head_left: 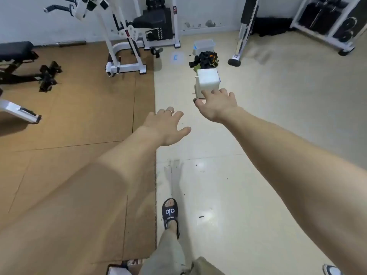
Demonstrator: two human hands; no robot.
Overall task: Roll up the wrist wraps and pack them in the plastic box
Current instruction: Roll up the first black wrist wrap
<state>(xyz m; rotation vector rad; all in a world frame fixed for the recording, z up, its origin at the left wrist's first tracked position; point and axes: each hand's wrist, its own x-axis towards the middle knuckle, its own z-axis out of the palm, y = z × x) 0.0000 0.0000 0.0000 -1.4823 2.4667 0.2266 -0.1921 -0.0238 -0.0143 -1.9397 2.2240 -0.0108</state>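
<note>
- My left hand [168, 128] was spread with its fingers loose and held nothing; a ring sat on one finger.
- My right hand [216, 105] was also spread and empty, reaching towards the white block [208, 81] just above the middle of the frame; I could not tell whether the fingertips touched it.
- The wrist wraps [206, 60] lay in a dark tangled heap on the floor [258, 175] just beyond that block, and the plastic box [204, 45] stood right behind the heap, towards the top middle.
- I judged the heap might come up in one knot, so a wrap could drag its neighbours and roll unevenly.
- I also judged that reaching over the block could nudge it into the heap, or push the light box away.
- Loose rolls would probably spring open inside the box.
- The only writing I could read was "alo" on my black slipper [170, 213], low in the middle; smaller letters beneath it were too blurred.
</note>
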